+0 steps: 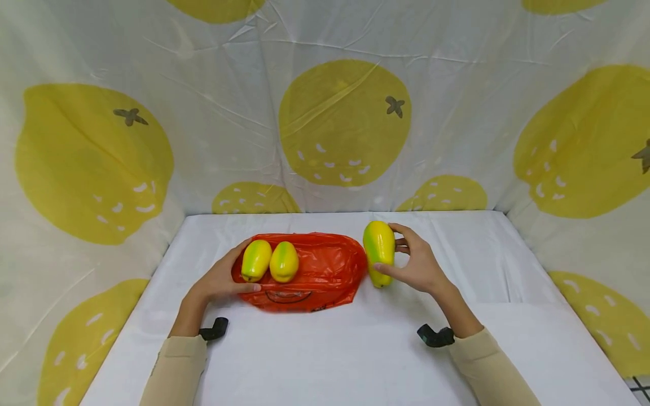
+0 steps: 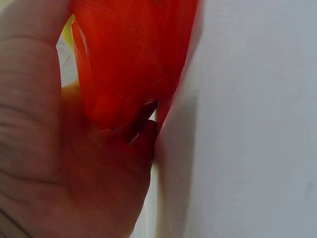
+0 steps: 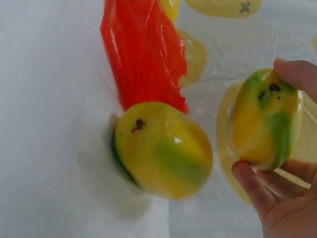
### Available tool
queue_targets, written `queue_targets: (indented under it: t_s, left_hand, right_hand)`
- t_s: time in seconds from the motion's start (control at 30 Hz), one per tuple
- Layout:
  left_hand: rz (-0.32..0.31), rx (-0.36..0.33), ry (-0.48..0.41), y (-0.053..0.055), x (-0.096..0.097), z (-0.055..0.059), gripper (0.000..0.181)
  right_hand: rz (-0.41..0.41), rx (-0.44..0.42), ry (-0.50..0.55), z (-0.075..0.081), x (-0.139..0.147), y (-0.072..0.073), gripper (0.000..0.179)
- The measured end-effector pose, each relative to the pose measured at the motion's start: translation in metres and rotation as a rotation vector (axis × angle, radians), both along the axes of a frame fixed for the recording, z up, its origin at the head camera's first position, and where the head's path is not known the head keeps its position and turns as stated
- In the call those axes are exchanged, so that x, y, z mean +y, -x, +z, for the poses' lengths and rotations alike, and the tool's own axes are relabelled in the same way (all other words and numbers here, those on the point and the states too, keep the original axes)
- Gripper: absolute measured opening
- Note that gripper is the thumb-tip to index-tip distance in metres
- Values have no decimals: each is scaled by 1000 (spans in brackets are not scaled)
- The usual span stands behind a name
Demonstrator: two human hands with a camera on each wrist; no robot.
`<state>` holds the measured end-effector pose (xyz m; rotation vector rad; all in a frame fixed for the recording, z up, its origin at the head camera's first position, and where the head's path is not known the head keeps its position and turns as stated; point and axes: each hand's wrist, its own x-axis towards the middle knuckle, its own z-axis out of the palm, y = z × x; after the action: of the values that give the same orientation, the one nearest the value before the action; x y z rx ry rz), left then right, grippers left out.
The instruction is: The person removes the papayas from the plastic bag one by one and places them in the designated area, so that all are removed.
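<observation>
A red plastic bag [image 1: 325,262] lies on the white table with its mouth open upward. Two yellow-green papayas [image 1: 284,262] sit side by side at the bag's left end. My left hand [image 1: 223,279] grips that end, thumb on the near rim; its far fingers are partly hidden behind the bag. Just past the bag's right end, my right hand [image 1: 413,262] holds another papaya [image 3: 265,119] between thumb and fingers, raised off the table. In the right wrist view one more papaya [image 3: 163,151] rests on the table against the bag, mostly hidden in the head view.
The white-covered table [image 1: 325,361] extends in front of the bag and to both sides. A lemon-print curtain [image 1: 345,34] stands behind and at both sides. Each wrist carries a small black camera mount [image 1: 435,336].
</observation>
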<state>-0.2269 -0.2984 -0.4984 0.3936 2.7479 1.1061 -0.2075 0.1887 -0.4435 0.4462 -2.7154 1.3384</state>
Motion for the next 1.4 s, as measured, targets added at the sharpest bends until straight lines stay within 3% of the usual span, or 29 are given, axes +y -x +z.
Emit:
queue_targets:
  t_s: [0.7,1.4]
  left_hand:
    - [11,-34,-4,-2,0,-2,124]
    - [4,-1,2,1,-3,-2,124]
  right_hand:
    - [-44,21,-50,-15,33,-4,98]
    - [-49,41,-53,-21,52,-4,97]
